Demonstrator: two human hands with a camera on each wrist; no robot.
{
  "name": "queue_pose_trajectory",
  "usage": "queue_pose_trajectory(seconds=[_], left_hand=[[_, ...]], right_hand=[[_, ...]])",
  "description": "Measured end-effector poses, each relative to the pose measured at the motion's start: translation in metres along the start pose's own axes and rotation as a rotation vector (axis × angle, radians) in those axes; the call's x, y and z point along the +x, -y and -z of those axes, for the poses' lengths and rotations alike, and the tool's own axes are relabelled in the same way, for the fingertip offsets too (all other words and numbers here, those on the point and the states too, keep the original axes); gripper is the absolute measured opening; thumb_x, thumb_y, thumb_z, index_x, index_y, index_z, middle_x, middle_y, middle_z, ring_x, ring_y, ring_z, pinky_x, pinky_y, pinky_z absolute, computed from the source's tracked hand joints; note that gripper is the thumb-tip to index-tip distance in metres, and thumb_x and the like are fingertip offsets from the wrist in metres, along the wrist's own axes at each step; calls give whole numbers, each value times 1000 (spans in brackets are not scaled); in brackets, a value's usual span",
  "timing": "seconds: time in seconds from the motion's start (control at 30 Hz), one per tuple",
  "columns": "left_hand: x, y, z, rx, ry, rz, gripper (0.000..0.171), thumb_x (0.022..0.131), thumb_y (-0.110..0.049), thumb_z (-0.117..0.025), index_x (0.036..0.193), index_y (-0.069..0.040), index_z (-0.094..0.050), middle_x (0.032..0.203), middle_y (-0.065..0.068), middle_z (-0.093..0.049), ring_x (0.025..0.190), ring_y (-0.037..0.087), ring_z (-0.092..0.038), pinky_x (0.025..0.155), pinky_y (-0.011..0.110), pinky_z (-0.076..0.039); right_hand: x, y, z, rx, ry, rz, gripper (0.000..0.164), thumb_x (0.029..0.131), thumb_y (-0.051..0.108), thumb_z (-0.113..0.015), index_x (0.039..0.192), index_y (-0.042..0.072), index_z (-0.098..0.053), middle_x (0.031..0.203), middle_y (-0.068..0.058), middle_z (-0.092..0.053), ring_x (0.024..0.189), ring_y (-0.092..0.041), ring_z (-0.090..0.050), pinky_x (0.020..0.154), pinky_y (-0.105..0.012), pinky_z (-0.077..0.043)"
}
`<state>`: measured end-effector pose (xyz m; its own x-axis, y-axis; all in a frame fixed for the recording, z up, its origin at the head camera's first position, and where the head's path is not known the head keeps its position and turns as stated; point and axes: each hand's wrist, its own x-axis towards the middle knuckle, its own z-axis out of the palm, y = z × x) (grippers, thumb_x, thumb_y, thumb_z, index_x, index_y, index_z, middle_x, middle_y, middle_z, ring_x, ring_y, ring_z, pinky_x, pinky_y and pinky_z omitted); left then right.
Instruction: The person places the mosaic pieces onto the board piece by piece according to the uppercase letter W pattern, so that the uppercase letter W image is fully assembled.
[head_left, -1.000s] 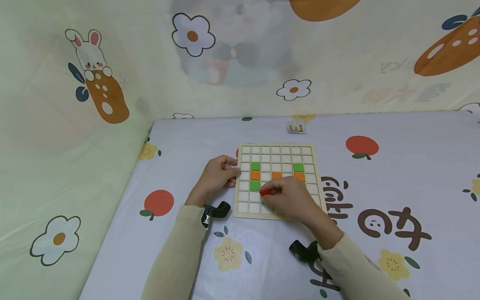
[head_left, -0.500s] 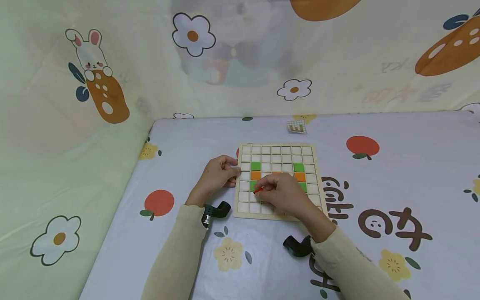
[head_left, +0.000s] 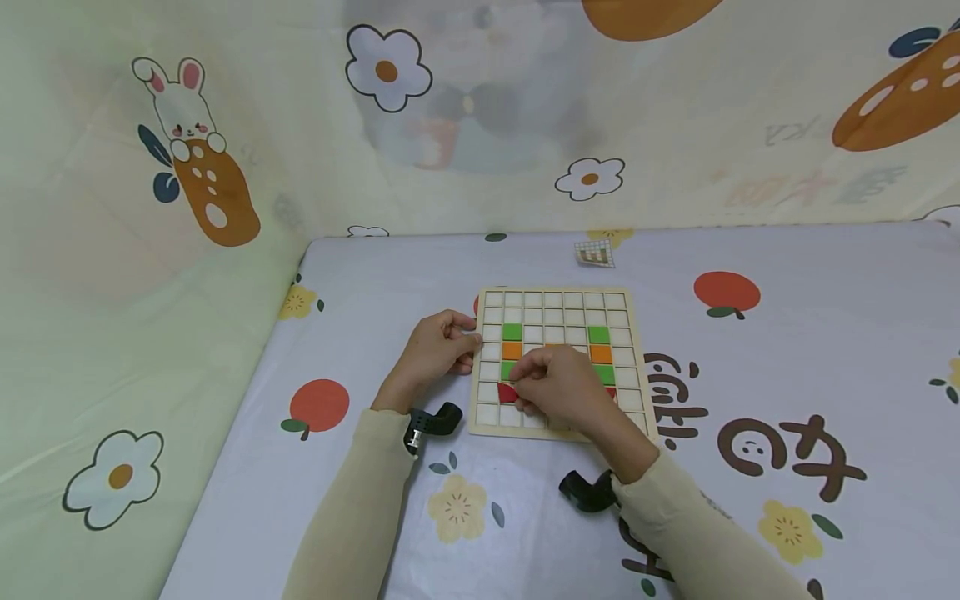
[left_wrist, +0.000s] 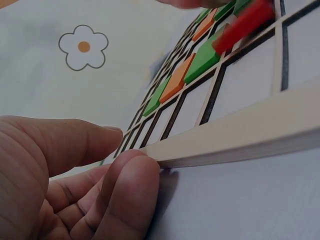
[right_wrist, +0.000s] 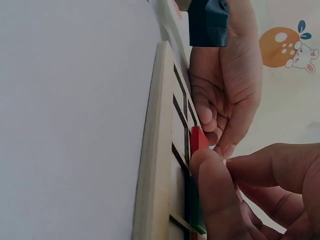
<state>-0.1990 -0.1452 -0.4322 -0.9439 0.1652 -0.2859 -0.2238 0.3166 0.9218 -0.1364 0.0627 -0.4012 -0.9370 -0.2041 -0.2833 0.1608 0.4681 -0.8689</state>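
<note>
A square wooden grid board (head_left: 477,408) lies on the table with green, orange and red tiles in some of its cells. My left hand (head_left: 435,346) grips the board's left edge, thumb tip over the rim and fingers beside it. Over the lower left cells, my right hand (head_left: 562,383) pinches a red tile (head_left: 506,392) by its right side. In the left wrist view that red tile (left_wrist: 245,27) is blurred and tilted, just past a green tile (left_wrist: 205,60). Its cell lies below the left column's green, orange and green tiles. The right hand covers the board's lower middle.
A small printed grid card (head_left: 595,253) lies behind the board. The tablecloth (head_left: 787,333) carries fruit, flower and lettering prints. A patterned cloth wall (head_left: 487,200) rises at the back and left. Black wrist cameras (head_left: 588,492) hang close by the board's front edge.
My right hand has shifted slightly left with the red tile, now lower at the left column's cell. Another red tile shows at the hand's right side. The left hand stays put.
</note>
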Motion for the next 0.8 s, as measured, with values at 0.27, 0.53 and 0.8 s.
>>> queue_pose_trajectory(seconds=[0.27, 0.53, 0.8], left_hand=[[0, -1, 0, 7, -2, 5, 24, 99, -12, -72, 120, -4, -65, 81, 6, -62, 63, 12, -64, 59, 24, -58], [0, -1, 0, 6, -8, 10, 24, 99, -12, -71, 120, -3, -65, 81, 7, -62, 63, 13, -64, 59, 24, -59], [0, -1, 0, 16, -9, 2, 23, 98, -11, -71, 119, -3, -65, 80, 7, -63, 63, 13, -65, 59, 24, -59]], right_hand=[[0, 1, -7, -311, -23, 177, 4, 88, 14, -79, 88, 11, -79, 67, 0, -59, 65, -16, -54, 60, -30, -44], [0, 7, -13, -450, -24, 194, 11, 84, 18, -83, 87, 7, -79, 84, -1, -71, 71, -16, -58, 62, -28, -48], [-1, 12, -15, -535, -2, 170, 14, 84, 18, -81, 75, 11, -73, 78, 0, -66, 72, -16, -56, 60, -27, -44]])
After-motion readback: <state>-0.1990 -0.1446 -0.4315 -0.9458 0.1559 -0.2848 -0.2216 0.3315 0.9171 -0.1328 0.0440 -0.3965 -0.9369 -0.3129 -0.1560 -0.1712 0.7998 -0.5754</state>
